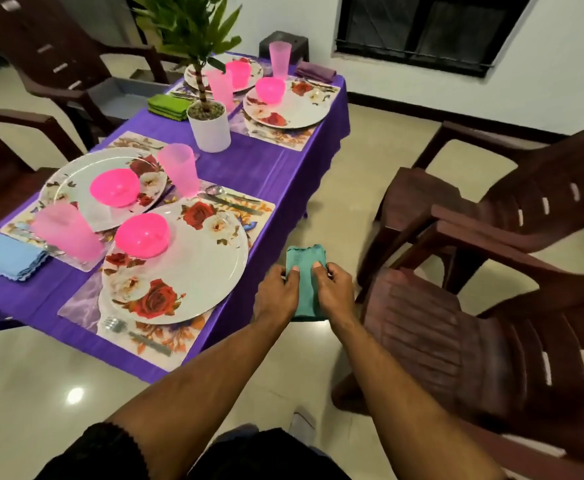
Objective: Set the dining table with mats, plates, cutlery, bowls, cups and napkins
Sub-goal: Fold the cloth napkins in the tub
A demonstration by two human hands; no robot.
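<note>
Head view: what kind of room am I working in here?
Most likely a home dining area: a table with a purple tablecloth set with floral plates, brown plastic chairs around it, and a potted plant as centrepiece.

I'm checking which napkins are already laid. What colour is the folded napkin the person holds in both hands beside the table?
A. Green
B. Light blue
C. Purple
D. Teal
D: the left hand and right hand both grip a folded teal napkin off the table's edge, while the light blue napkin, green napkin and purple napkin already lie on the purple tablecloth.
</note>
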